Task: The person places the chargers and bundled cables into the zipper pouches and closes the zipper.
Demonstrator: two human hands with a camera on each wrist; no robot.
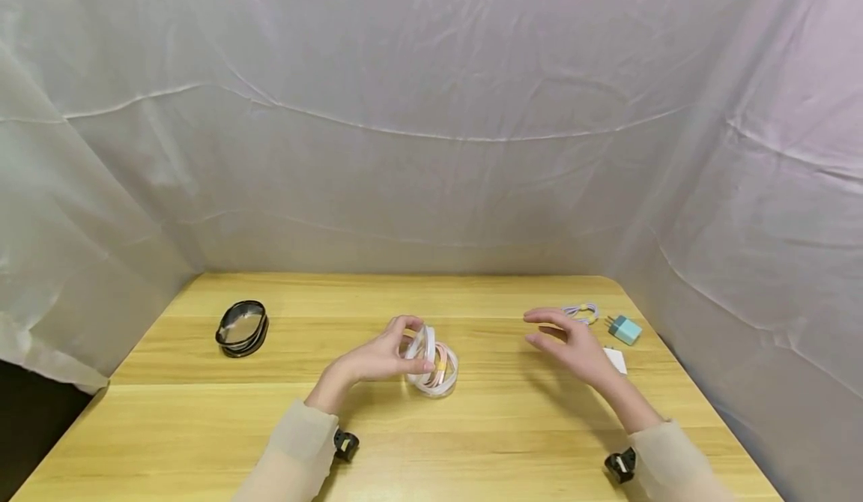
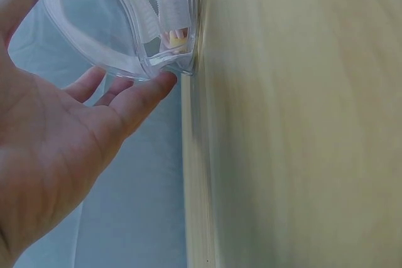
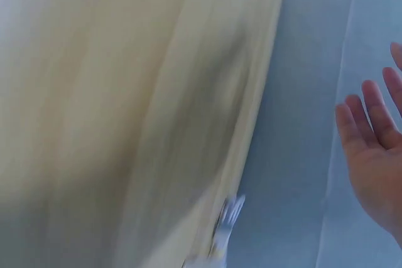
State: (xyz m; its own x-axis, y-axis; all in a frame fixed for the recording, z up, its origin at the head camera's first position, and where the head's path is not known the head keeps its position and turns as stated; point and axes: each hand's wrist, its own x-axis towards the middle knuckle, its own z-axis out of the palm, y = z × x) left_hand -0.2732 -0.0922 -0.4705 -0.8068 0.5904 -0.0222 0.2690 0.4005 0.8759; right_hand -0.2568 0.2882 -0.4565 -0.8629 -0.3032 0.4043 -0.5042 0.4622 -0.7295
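Observation:
My left hand (image 1: 380, 356) holds the raised lid of a small clear round pouch (image 1: 450, 387) with a white zipper edge, its thumb and fingers on opposite sides of the rim. Inside lies a coiled pink cable (image 1: 440, 365) with a yellow tie. In the left wrist view the clear pouch (image 2: 94, 23) stands agape above the palm. Over the right part of the table hovers my right hand (image 1: 573, 345), fingers loosely bent and nothing between them. Nearest to it are a lilac cable (image 1: 589, 309) and a white charger (image 1: 616, 360), which the hand partly hides.
A teal plug adapter (image 1: 625, 330) lies at the table's right edge. At the far left sits a black-rimmed pouch (image 1: 243, 330). Pale cloth walls (image 1: 431, 187) enclose the wooden table (image 1: 472, 449) at the back and sides.

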